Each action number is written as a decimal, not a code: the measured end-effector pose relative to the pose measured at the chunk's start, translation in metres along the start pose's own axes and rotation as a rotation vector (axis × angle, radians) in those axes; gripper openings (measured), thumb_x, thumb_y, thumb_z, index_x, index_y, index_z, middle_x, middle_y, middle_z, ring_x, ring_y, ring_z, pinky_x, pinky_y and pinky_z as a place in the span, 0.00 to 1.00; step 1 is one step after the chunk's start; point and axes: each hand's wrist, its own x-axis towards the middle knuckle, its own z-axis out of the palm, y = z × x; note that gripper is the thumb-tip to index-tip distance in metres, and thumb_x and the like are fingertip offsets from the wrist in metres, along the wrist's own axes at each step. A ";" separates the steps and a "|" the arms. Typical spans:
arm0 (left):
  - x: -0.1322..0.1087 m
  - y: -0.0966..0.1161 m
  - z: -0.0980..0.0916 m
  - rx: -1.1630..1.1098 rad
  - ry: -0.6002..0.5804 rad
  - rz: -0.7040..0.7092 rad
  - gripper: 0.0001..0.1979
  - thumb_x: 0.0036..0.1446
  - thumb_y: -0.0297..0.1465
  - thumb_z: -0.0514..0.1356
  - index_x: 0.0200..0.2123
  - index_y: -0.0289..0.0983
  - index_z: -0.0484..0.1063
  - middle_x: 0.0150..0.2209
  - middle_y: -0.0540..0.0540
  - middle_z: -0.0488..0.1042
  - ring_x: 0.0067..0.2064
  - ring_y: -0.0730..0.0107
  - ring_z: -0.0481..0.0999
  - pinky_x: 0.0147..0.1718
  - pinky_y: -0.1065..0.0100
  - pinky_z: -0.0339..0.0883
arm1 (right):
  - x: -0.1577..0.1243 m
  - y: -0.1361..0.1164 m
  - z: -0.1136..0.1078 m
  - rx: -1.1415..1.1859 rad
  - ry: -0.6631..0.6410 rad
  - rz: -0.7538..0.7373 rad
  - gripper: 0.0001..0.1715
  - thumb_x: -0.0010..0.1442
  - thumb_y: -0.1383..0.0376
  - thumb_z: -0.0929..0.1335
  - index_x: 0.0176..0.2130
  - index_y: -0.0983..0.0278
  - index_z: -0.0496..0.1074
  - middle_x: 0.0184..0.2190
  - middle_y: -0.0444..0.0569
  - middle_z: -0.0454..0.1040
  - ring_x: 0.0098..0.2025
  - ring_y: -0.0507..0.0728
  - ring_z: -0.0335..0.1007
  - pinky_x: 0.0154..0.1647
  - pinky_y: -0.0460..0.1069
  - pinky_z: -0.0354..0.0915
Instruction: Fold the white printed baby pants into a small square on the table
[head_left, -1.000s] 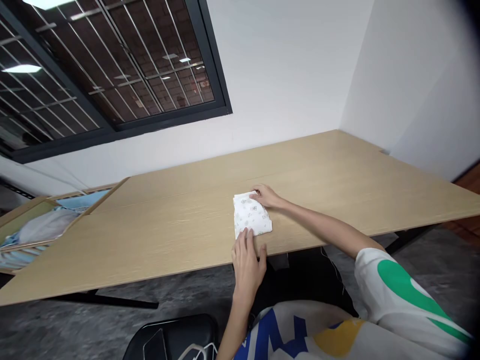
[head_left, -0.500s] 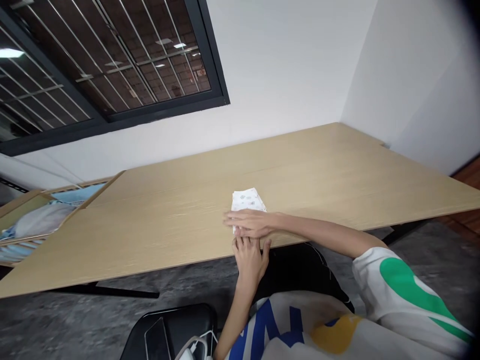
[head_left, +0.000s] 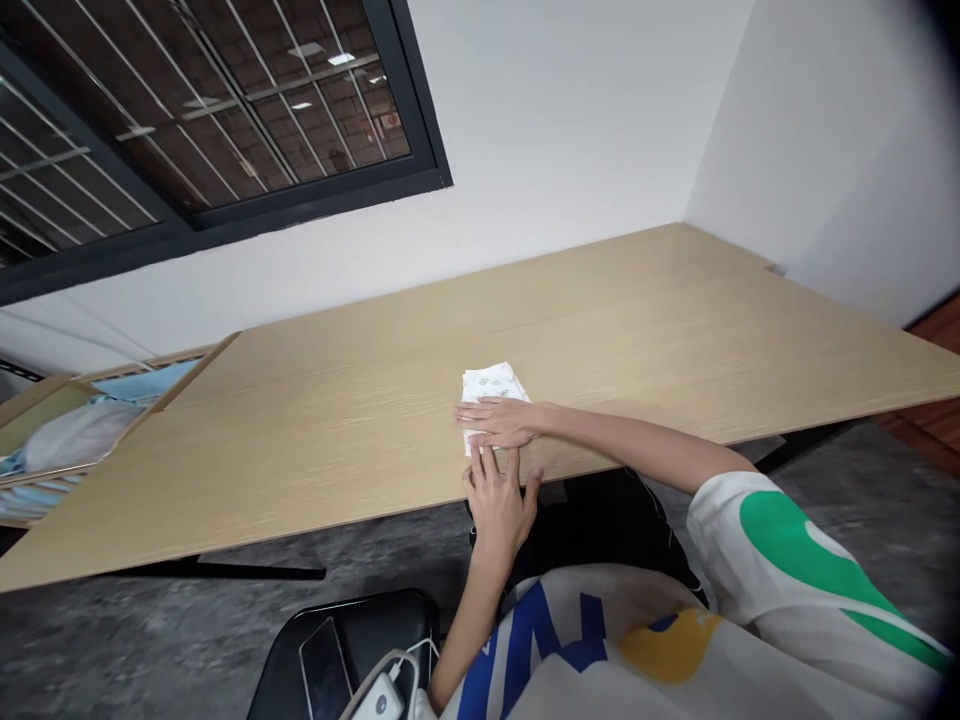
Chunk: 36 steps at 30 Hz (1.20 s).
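A folded white cloth [head_left: 493, 380], printed with small, sparse motifs, some greenish, lies flat on the pale wood-coloured table [head_left: 337, 430], near the front edge. Its layers sit slightly uneven; the right hand [head_left: 499, 421] covers the middle, making the near outline hard to tell.

My right hand [head_left: 501, 421] on 1 cloth [head_left: 491, 380] on the table [head_left: 637, 320], left hand [head_left: 499, 505] at its near edge, window [head_left: 277, 110] behind left, phone [head_left: 324, 670] on chair [head_left: 390, 625] near left
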 end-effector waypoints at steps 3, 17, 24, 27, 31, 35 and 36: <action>0.001 0.004 -0.004 0.024 -0.069 -0.053 0.29 0.69 0.46 0.56 0.70 0.45 0.65 0.72 0.29 0.58 0.72 0.33 0.58 0.60 0.40 0.62 | 0.005 0.020 -0.004 -0.072 0.008 0.066 0.39 0.75 0.47 0.58 0.74 0.65 0.58 0.76 0.56 0.50 0.78 0.64 0.42 0.77 0.63 0.39; 0.002 0.005 -0.007 0.007 -0.122 -0.073 0.31 0.70 0.47 0.54 0.72 0.45 0.61 0.73 0.29 0.57 0.73 0.34 0.56 0.61 0.38 0.62 | 0.019 0.066 -0.026 -0.226 0.107 0.209 0.37 0.75 0.53 0.57 0.75 0.66 0.53 0.76 0.55 0.48 0.78 0.62 0.40 0.77 0.62 0.42; 0.000 0.001 -0.002 0.004 -0.089 -0.044 0.32 0.70 0.48 0.54 0.72 0.43 0.61 0.73 0.28 0.57 0.73 0.33 0.57 0.61 0.38 0.63 | -0.016 0.018 -0.050 -0.255 0.305 0.300 0.29 0.75 0.61 0.57 0.68 0.68 0.65 0.72 0.63 0.59 0.73 0.67 0.55 0.71 0.65 0.55; 0.001 0.000 -0.002 0.007 -0.084 -0.031 0.33 0.70 0.49 0.53 0.71 0.39 0.62 0.72 0.26 0.58 0.72 0.32 0.59 0.60 0.37 0.63 | -0.046 -0.010 -0.057 -0.173 0.235 0.265 0.26 0.76 0.60 0.57 0.62 0.68 0.72 0.61 0.62 0.73 0.62 0.67 0.70 0.64 0.65 0.63; -0.001 -0.005 -0.011 -0.014 -0.088 -0.004 0.33 0.70 0.49 0.54 0.68 0.32 0.65 0.69 0.26 0.64 0.70 0.35 0.63 0.61 0.39 0.63 | -0.091 -0.046 -0.048 -0.091 0.107 0.213 0.27 0.75 0.53 0.61 0.62 0.65 0.72 0.60 0.59 0.75 0.60 0.64 0.72 0.62 0.62 0.67; -0.013 -0.015 -0.027 -0.049 -0.113 0.058 0.28 0.67 0.44 0.61 0.64 0.37 0.68 0.65 0.32 0.70 0.65 0.39 0.68 0.60 0.40 0.62 | -0.129 -0.078 -0.022 -0.154 0.103 0.218 0.41 0.67 0.44 0.69 0.67 0.68 0.67 0.69 0.64 0.65 0.70 0.68 0.62 0.70 0.63 0.60; -0.016 -0.018 -0.031 -0.061 -0.124 0.074 0.26 0.66 0.42 0.62 0.64 0.39 0.68 0.64 0.33 0.72 0.63 0.41 0.70 0.60 0.41 0.62 | -0.135 -0.084 -0.015 -0.163 0.117 0.215 0.43 0.65 0.45 0.71 0.67 0.68 0.66 0.69 0.65 0.64 0.71 0.69 0.61 0.70 0.63 0.60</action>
